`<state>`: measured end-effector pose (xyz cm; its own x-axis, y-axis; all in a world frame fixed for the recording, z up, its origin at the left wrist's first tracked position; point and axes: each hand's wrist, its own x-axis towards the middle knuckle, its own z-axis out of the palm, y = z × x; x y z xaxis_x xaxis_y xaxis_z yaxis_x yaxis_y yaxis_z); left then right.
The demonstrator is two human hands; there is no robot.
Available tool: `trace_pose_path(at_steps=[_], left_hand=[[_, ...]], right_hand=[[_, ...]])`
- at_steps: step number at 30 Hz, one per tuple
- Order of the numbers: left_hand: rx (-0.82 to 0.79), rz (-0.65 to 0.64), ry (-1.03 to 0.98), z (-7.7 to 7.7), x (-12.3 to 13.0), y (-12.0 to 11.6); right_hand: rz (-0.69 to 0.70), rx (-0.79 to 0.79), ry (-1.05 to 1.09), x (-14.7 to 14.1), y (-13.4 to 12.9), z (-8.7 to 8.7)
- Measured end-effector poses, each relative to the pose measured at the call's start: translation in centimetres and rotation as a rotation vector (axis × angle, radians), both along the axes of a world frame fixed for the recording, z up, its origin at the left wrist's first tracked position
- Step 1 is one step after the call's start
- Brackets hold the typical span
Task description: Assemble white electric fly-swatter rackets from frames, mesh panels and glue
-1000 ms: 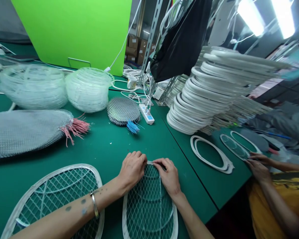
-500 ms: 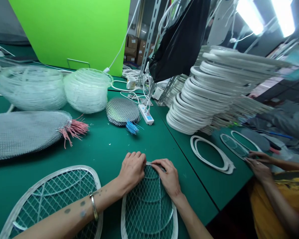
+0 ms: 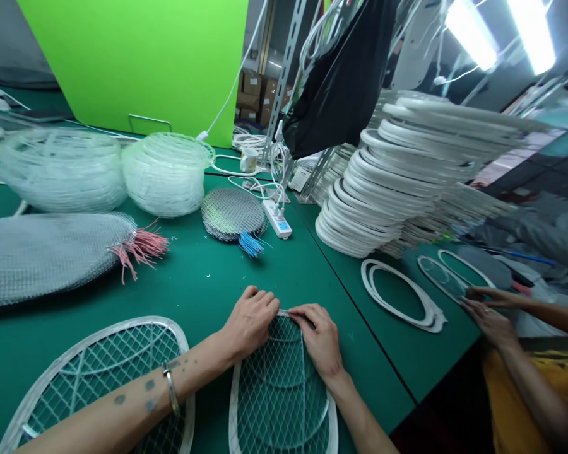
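Note:
An oval mesh racket head (image 3: 284,378) with a white rim lies on the green table in front of me, its narrow end pointing away. My left hand (image 3: 253,321) is closed at the far left of that rim, knuckles up, fingertips hidden. On the other side of the tip, my right hand (image 3: 319,334) pinches the rim between thumb and bent fingers. A short piece of rim shows between the two hands. Under my left forearm lies a second mesh racket head (image 3: 163,320), partly covered by the arm.
Stacked white oval frames (image 3: 355,208) rise at the right, near loose frames (image 3: 383,265). A co-worker's hands (image 3: 492,315) handle an oval piece. Mesh bundles with pink wires (image 3: 146,244) and blue wires (image 3: 250,244), clear ring stacks (image 3: 165,176) and a power strip (image 3: 277,219) lie farther back.
My left hand and forearm have shifted slightly left along the rim. My right hand stays at the tip, almost unmoved.

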<state>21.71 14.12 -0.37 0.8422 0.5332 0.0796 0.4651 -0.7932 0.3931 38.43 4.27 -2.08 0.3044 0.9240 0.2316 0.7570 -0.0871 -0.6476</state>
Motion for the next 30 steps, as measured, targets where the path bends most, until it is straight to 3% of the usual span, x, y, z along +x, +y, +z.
trace_pose_path(at_steps=[7, 11, 21, 30], left_hand=[[-0.192, 0.173, -0.017, 0.3, 0.4, 0.7], [-0.254, 0.219, -0.024, 0.6, 0.6, 0.9], [-0.243, 0.231, 0.009, 1.3, 0.7, 0.4], [-0.164, 0.259, 0.016, 0.7, 0.9, -0.4]], right_hand=[[0.058, -0.108, -0.001, 0.8, 1.3, 0.9], [0.041, -0.087, -0.043, 0.4, 1.4, 0.8], [0.074, 0.069, -0.192, -0.6, 0.3, 0.2], [0.106, 0.076, -0.246, -0.2, -0.3, 0.4]])
